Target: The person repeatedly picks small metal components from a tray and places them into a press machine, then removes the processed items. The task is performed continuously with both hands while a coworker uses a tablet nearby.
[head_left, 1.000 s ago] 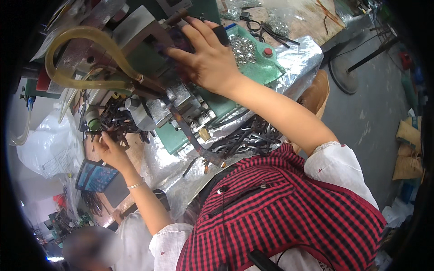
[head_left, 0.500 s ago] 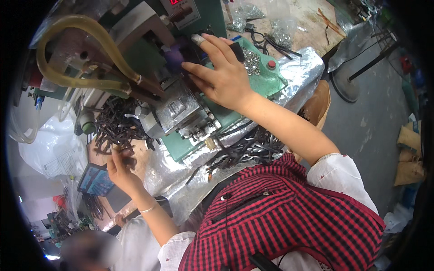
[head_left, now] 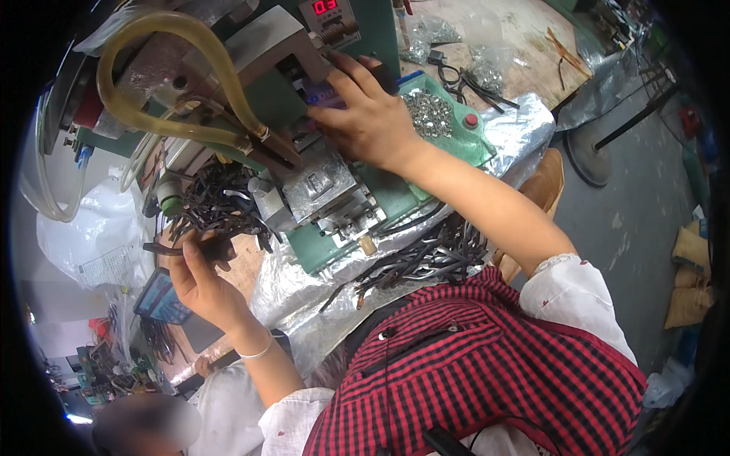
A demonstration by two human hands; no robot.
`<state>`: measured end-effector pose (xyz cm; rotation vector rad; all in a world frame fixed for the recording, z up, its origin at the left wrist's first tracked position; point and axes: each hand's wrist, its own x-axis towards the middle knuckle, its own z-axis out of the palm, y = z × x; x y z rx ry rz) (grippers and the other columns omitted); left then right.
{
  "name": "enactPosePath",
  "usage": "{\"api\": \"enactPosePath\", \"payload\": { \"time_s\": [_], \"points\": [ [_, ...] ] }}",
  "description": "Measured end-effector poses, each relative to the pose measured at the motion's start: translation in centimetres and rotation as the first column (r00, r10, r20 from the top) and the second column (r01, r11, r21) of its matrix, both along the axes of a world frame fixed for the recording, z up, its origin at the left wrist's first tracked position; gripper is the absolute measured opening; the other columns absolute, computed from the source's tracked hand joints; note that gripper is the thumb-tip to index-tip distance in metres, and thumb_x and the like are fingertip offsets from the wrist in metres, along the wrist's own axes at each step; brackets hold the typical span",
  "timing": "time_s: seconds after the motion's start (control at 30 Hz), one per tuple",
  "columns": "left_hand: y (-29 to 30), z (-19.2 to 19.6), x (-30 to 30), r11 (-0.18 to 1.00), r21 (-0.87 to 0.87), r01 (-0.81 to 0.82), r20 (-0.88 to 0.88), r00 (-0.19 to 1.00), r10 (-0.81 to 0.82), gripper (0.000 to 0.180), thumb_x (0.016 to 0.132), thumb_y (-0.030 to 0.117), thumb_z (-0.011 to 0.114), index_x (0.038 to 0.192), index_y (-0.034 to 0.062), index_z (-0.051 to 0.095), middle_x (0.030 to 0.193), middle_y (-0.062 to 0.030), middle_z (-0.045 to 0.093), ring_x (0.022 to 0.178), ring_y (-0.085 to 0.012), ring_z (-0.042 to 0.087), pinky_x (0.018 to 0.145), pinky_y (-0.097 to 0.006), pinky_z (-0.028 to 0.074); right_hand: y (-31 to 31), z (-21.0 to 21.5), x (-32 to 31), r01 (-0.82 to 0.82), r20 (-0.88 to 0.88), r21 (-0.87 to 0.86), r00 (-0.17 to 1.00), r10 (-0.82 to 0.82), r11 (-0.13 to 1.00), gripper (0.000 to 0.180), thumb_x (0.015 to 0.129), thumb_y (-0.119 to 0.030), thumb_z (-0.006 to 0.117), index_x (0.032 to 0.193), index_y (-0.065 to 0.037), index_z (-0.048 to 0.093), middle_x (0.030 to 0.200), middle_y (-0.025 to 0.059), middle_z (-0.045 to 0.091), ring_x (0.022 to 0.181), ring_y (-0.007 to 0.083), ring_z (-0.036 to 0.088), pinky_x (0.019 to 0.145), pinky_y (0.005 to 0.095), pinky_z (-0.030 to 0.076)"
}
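Observation:
My right hand reaches up onto the green bench machine, fingers spread against its front near a small purple part and a red display; whether it grips anything cannot be told. My left hand is at the left, fingers closed on a black cable piece at the edge of a heap of black cables. A metal fixture block sits between the two hands. A yellowish rubber hose loops above the heap.
A pile of small silver parts lies on the green tray by a red button. More black cables rest on crinkled foil over my lap. White plastic bag at left, another person at lower left.
My right hand has slid up and left along the machine front. My left hand has dropped lower from the cable heap, now pinching one black piece.

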<state>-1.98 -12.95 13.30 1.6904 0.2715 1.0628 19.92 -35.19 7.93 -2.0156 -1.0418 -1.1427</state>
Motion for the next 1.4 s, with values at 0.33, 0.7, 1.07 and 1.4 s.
{"api": "enactPosePath", "payload": {
  "time_s": [0.33,0.7,1.07,1.4],
  "points": [
    [0.5,-1.4,-1.2,0.995,-0.09,-0.052,0.038,0.998,0.056,0.028,0.11,0.028,0.055,0.112,0.0019,0.066,0.094,-0.0089,0.075,0.066,-0.0115,0.065,0.054,-0.02,0.041,-3.5,0.5,-0.1,-0.064,0.039,-0.088,0.997,0.068,0.994,0.041,0.088,-0.038,0.075,0.128,-0.035,0.073,0.145,0.0101,0.052,0.147,0.0338,0.041,0.119,0.0519,0.035],
    [0.2,-1.7,-1.9,0.991,-0.028,-0.131,-0.052,0.99,0.129,0.029,0.11,0.026,0.055,0.107,-0.001,0.065,0.091,-0.0104,0.073,0.07,-0.0142,0.066,0.059,-0.024,0.048,-1.5,1.2,1.3,0.04,0.147,-0.297,0.989,0.005,0.954,0.046,0.076,-0.014,0.07,0.117,-0.033,0.074,0.148,0.0008,0.053,0.146,0.028,0.043,0.108,0.0393,0.048],
    [1.4,-3.1,-3.3,0.988,-0.072,-0.137,-0.038,0.99,0.134,0.027,0.11,0.025,0.054,0.106,-0.0007,0.064,0.09,-0.0099,0.073,0.068,-0.0127,0.063,0.057,-0.024,0.044,-4.3,0.9,-0.7,-0.004,0.101,-0.206,0.995,0.026,0.978,0.045,0.077,-0.012,0.073,0.119,-0.028,0.075,0.148,0.0019,0.054,0.143,0.0241,0.046,0.079,0.0355,0.06],
    [-1.7,0.8,-0.8,0.995,0.076,0.058,0.139,0.988,-0.068,0.026,0.11,0.022,0.054,0.108,-0.0017,0.063,0.092,-0.0164,0.074,0.066,-0.0167,0.065,0.058,-0.026,0.05,-3.5,-1.2,-3.7,0.107,-0.217,-0.242,0.963,-0.161,0.964,0.022,0.079,-0.03,0.082,0.081,-0.016,0.065,0.082,0.0004,0.059,0.084,0.0239,0.06,0.064,0.0377,0.046]
  ]
}}
